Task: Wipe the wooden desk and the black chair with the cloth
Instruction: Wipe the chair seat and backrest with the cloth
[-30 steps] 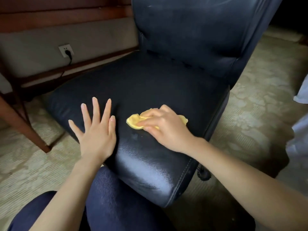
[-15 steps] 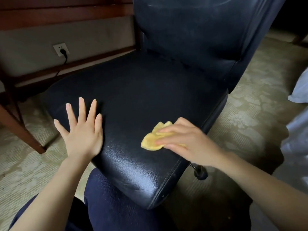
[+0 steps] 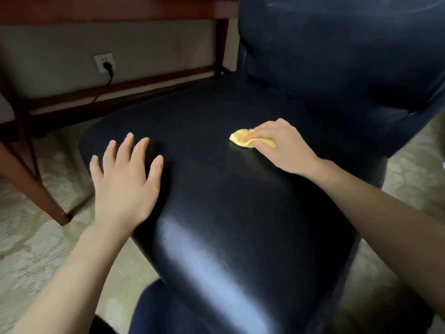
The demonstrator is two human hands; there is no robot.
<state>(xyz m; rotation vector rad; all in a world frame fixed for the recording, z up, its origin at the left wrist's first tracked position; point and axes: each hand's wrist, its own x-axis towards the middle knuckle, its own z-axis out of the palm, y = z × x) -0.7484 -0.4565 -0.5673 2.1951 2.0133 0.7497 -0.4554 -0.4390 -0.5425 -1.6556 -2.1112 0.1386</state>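
**Colours and Patterns on View**

- Padded black leather chair: solid black and unpatterned, with a bluish-white gloss along the seat's front edge and faint pale smears on the backrest.
- Small crumpled yellow cloth: plain bright yellow, no print.
- Reddish-brown wooden desk frame: warm red-brown on rails and legs alike, darker where shaded.
- Flat beige wall panel: dull beige, plain.
- Square white wall socket: white.
- Round black plug: black, as is its cable.
- Pale woven carpet: beige-green ground with a lighter cream leaf-like figure.
- Dark navy fabric trouser leg: plain navy.
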